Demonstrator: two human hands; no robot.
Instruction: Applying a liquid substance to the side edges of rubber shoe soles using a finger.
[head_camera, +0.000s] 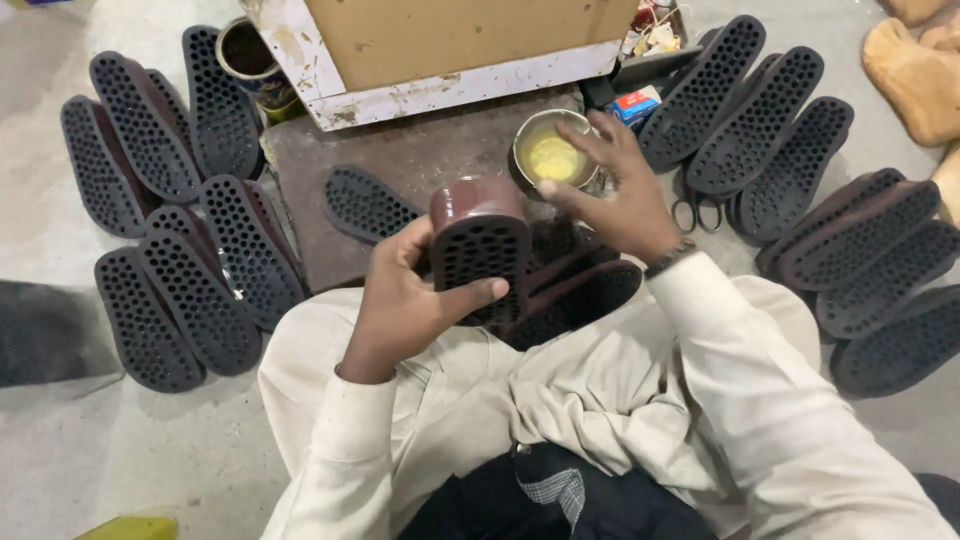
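My left hand (405, 305) grips a dark brown shoe sole (480, 245) upright, its perforated underside facing me. My right hand (612, 190) hovers just right of the sole's top edge, fingers bunched, over a small round metal bowl (550, 155) of yellow paste. More dark soles (575, 290) lie in my lap under the held one. A single sole (365, 205) lies flat on the brown mat (420, 160) in front of me.
Several perforated soles fan out on the floor at the left (170, 220) and at the right (800, 180). A worn white-edged box (440, 60) stands ahead, a tin can (250, 60) beside it. Scissors (692, 212) lie near my right wrist. Tan shoe uppers (915, 70) sit far right.
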